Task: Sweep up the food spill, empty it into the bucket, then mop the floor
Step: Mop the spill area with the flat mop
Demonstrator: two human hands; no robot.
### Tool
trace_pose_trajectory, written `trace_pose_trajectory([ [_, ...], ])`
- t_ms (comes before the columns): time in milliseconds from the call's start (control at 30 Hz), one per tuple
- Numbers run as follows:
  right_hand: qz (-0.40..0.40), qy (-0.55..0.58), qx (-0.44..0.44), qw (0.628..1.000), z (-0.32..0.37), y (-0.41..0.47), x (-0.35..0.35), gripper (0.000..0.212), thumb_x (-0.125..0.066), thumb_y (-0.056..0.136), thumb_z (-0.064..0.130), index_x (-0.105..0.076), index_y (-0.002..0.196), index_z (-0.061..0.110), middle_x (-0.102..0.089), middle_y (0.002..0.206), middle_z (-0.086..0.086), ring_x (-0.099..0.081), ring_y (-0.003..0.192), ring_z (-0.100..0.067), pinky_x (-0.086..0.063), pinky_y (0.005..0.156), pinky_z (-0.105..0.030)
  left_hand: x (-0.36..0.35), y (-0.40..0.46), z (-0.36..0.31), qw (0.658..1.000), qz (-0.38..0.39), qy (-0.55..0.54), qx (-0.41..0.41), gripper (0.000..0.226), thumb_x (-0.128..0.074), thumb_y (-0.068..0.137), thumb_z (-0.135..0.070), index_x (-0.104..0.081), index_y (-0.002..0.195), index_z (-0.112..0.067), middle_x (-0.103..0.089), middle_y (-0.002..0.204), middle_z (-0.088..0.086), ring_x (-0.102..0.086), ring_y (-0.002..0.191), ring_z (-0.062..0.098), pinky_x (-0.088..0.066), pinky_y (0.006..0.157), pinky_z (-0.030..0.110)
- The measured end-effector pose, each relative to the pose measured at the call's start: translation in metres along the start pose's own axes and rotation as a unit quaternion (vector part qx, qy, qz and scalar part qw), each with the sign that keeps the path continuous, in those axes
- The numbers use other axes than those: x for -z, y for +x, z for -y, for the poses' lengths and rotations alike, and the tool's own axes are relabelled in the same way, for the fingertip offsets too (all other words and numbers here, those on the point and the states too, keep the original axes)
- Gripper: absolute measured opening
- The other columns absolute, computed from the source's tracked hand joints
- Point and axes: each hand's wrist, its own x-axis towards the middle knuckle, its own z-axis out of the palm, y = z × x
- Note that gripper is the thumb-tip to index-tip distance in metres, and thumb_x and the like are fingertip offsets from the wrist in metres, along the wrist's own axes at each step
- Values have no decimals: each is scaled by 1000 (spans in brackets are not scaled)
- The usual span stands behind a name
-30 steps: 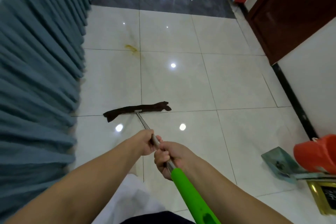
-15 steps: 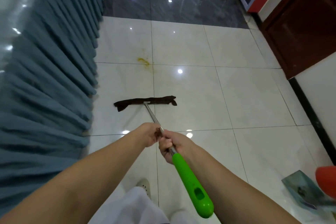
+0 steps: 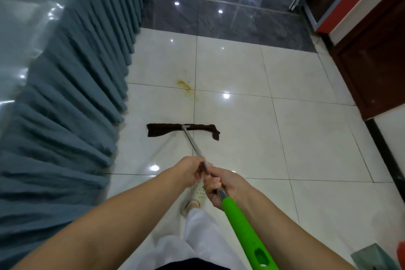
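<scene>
At far left the blue-grey curtain [image 3: 72,85] hangs in pleats down to the floor [image 3: 306,138], its hem near the left end of the mop head. The left hand [image 3: 190,172] is curled round the metal shaft of the mop [image 3: 192,144], the forward of the two hands and so the nearer one to the head. Just behind it and touching it, the right hand [image 3: 221,186] grips the shaft where the metal meets the green handle [image 3: 243,228], which runs back toward the lower right.

The mop head [image 3: 183,128], a dark brown cloth, lies flat on the pale tiles straight ahead of the hands, its long axis running left to right, square to the shaft. The yellow stain [image 3: 185,85] sits on the tile seam beyond the head, well apart from it and slightly right of the shaft's line. So the stain lies directly away from the hands, along the shaft; a forward push with a slight drift right should, I judge, carry the cloth over it.

A foot in a pale perforated shoe [image 3: 197,193] shows beneath the hands. At the lower right edge a greenish dustpan corner [image 3: 370,255] peeks in.
</scene>
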Motion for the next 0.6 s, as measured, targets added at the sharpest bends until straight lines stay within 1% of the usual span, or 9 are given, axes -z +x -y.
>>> trace_pose_trajectory([
  [67, 4, -7, -10, 1000, 19, 7, -10, 20, -49, 100, 13, -51, 79, 11, -41, 39, -6, -32, 20, -8, -27, 23, -9, -6, 10, -16, 1000, -14, 8, 0, 33, -39, 98, 0, -45, 65, -3, -51, 30, 2, -49, 23, 7, -41, 30, 13],
  [233, 19, -2, -26, 999, 83, 20, -36, 24, -46, 101, 16, -52, 78, 8, -40, 39, -6, -32, 20, -7, -26, 23, -8, -37, 42, -69, 999, -22, 33, 5, 32, -36, 96, 3, -45, 65, -2, -52, 33, 5, -49, 24, 10, -39, 29, 14],
  [300, 20, 6, -32, 999, 113, 24, -49, 24, -46, 101, 16, -54, 80, 6, -41, 39, -6, -32, 20, -8, -27, 23, -9, -52, 57, -95, 999, -29, 31, 7, 32, -37, 97, 0, -45, 66, -3, -53, 45, 7, -52, 35, 14, -40, 29, 14],
  [367, 25, 11, -38, 999, 142, 26, -61, 24, -45, 101, 16, -55, 82, 5, -41, 39, -7, -33, 19, -8, -27, 23, -9, -66, 72, -118, 999, -38, 33, 12, 32, -38, 98, -2, -45, 66, -4, -47, 60, 8, -47, 51, 15, -41, 30, 13],
  [400, 28, 12, -43, 999, 156, 28, -67, 24, -44, 101, 16, -54, 82, 4, -41, 38, -7, -33, 19, -8, -27, 22, -9, -74, 80, -130, 999, -41, 32, 14, 32, -38, 98, -2, -45, 67, -4, -45, 64, 8, -44, 55, 15, -42, 31, 13],
  [500, 33, 16, -54, 998, 195, 33, -85, 24, -44, 101, 17, -54, 82, 5, -42, 36, -8, -33, 18, -8, -27, 22, -9, -93, 101, -162, 998, -48, 32, 21, 29, -38, 94, 2, -45, 67, -3, -45, 66, 9, -46, 58, 16, -45, 36, 16],
  [600, 19, 18, -41, 999, 220, 47, -101, 11, -48, 100, 17, -55, 94, 12, -44, 37, -8, -34, 18, -8, -27, 23, -9, -106, 118, -187, 998, -52, 42, 22, 29, -38, 94, 2, -45, 66, -2, -48, 67, 10, -48, 59, 17, -46, 49, 22],
])
